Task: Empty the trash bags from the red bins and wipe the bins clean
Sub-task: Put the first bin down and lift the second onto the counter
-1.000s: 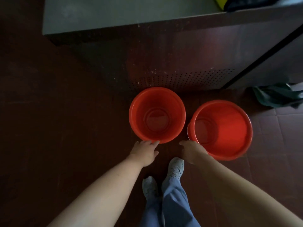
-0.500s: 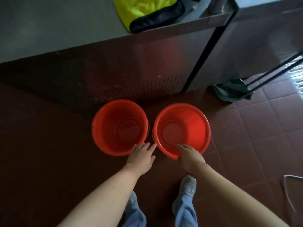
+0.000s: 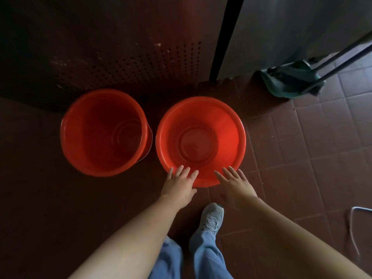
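Note:
Two red bins stand side by side on the dark tiled floor, both with nothing inside. The left bin [image 3: 80,135] is deeper and has a thin wire handle on its right side. The right bin [image 3: 227,125] is wider and shallower. My left hand [image 3: 179,183] lies with straight spread fingers over the near rim of the right bin. My right hand [image 3: 236,183] does the same a little further right on that rim. Neither hand holds anything.
A dark perforated metal cabinet front [image 3: 128,63] rises just behind the bins. A green dustpan [image 3: 289,83] with long dark handles lies at the upper right. A thin wire loop [image 3: 356,224] is on the tiles at the right edge. My shoe [image 3: 212,218] stands below the hands.
The view has swung down and closer to the bins. My left hand has moved from the left bin's rim to the right bin's rim, and both hands now have fingers spread flat.

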`<state>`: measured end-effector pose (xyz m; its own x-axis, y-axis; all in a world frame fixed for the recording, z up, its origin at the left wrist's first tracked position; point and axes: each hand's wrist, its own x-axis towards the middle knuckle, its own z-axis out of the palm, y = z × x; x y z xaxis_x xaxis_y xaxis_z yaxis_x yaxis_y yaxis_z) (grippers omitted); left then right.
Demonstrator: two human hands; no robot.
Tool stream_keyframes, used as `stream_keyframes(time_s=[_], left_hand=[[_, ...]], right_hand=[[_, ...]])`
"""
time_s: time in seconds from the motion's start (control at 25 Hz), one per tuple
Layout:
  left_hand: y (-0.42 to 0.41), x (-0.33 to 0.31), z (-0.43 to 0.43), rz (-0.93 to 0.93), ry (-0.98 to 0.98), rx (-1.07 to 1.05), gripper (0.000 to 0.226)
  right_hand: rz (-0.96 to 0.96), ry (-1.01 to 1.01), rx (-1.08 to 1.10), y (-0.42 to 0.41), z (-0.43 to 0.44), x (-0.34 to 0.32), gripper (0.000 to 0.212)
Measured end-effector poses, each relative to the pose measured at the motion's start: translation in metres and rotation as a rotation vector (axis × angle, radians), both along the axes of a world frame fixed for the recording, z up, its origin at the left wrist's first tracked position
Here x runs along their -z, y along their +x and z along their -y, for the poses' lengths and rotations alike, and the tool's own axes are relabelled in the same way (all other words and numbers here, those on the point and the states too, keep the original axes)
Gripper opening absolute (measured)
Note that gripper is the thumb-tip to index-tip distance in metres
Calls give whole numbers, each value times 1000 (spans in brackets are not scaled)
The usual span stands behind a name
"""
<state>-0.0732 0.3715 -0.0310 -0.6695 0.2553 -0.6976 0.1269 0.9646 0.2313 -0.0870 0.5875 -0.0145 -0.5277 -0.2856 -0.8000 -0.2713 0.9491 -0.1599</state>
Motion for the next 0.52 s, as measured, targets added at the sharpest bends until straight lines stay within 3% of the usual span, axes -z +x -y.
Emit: stream_keyframes(time_s=[0.2,0.32,0.52], left_hand=[[-6,37,-12,22,-76,94,73],[-12,54,-16,5,-175,152,61],[-5,68,-12,-96,-203,243,48]], right_hand=[[-53,29,-137,-11,0,41,68],[-125,39,-193,-21,-1,61,46],[-229,55,-271,-27,-5,77,34]])
